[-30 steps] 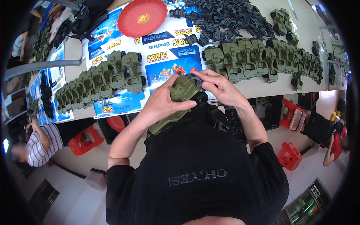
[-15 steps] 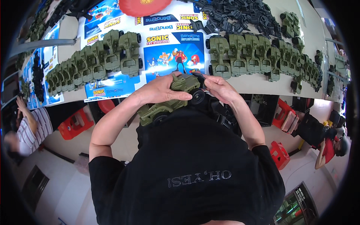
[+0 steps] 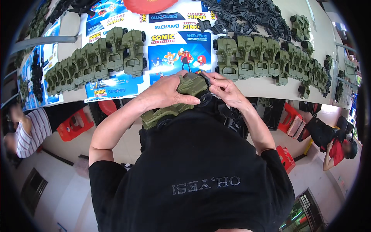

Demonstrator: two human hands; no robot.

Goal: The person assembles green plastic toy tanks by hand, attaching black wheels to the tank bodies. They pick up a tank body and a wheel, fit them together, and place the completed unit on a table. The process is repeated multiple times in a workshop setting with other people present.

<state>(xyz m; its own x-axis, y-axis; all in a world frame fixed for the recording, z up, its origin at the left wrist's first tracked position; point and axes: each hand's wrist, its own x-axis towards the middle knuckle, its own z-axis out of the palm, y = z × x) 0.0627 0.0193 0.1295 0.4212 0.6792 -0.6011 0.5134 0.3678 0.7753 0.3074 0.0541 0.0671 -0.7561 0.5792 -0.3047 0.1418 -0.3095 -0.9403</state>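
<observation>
My left hand is wrapped round an olive-green toy jeep, its thumb lying along the side near a black wheel. The jeep is tilted, close against my black shirt at the table's near edge. At its upper right end, my right hand pinches a small black plastic part and presses it against the body. Fingers partly cover this part, so its exact shape does not show.
Rows of similar jeeps line the table left and right. Beyond lie a heap of black plastic parts, a red plate and blue printed sheets. Red stools and two other people are off to the sides.
The jeep stays in my left hand, nearly in place. My right fingers have shifted slightly left and closed in over the black part at the jeep's end.
</observation>
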